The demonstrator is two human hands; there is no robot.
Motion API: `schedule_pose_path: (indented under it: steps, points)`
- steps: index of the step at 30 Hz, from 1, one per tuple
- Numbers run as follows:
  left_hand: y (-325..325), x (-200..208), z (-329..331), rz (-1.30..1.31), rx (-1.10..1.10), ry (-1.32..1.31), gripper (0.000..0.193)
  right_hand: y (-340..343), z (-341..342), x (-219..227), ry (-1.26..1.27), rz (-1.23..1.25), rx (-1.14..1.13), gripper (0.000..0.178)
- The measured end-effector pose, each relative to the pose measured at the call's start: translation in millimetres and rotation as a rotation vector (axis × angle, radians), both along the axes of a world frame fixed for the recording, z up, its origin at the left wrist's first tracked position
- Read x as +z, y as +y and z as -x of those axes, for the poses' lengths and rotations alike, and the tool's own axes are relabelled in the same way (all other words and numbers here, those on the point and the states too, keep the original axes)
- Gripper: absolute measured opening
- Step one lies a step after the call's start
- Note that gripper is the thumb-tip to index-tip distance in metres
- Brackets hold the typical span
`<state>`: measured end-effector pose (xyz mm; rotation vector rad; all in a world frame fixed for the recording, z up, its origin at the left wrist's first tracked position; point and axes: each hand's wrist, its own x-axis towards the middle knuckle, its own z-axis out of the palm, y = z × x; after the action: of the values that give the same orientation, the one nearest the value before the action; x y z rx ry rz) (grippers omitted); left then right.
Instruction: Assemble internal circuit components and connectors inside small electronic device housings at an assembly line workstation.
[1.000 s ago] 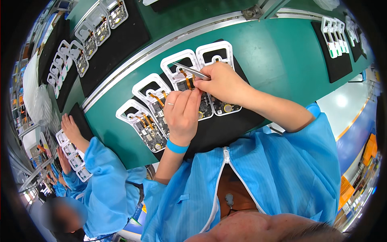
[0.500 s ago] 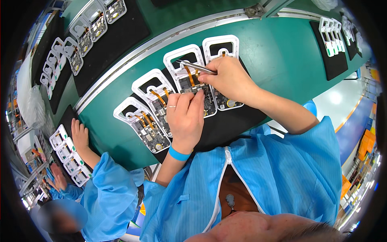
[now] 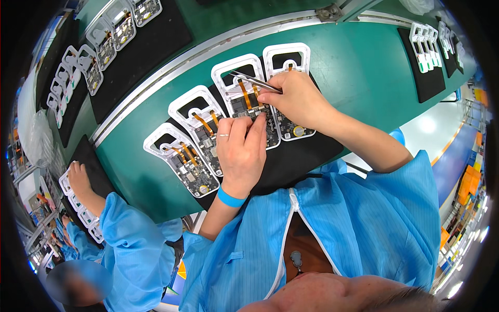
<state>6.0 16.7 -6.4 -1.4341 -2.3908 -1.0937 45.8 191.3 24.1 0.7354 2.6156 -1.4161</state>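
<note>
My right hand [image 3: 297, 98] pinches metal tweezers [image 3: 260, 83], whose tips point left over the handle opening of a white frame [image 3: 219, 73]. Its fingers also touch near an orange flex cable [image 3: 255, 93] there. My left hand [image 3: 241, 153] is bent over the same frame's green-black circuit board [image 3: 271, 136], fingertips pressed on it; its thumb is hidden. A second orange flex cable [image 3: 245, 94] runs onto that board. To the left lie two similar frames with boards, a nearer one [image 3: 201, 93] and a farther one [image 3: 156, 138]. Another frame [image 3: 305, 54] lies on the right, partly behind my right hand.
A black mat [image 3: 296, 164] lies under the frames on the green table [image 3: 353, 67]. At left, a co-worker's hand [image 3: 78, 179] is on a row of white frames [image 3: 86, 216]. More boards rest beyond a metal rail [image 3: 182, 65]. White parts [image 3: 426, 49] stand at far right.
The co-worker's hand has moved left from the mat onto the white frames. My two hands stay almost in place, with the tweezers tilted slightly differently.
</note>
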Motion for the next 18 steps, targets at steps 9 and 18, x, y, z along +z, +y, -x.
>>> schedule_pose_path:
  steps: [9, 18]
  points:
    - [-0.3, 1.8, -1.4, 0.017, 0.011, -0.012, 0.030, -1.8, -1.7, -3.7, 0.013, 0.011, 0.009, 0.025]
    - [-0.2, -0.2, -1.7, 0.027, 0.016, -0.004, 0.027, -0.6, 0.2, 1.5, -0.071, -0.011, 0.031, 0.021]
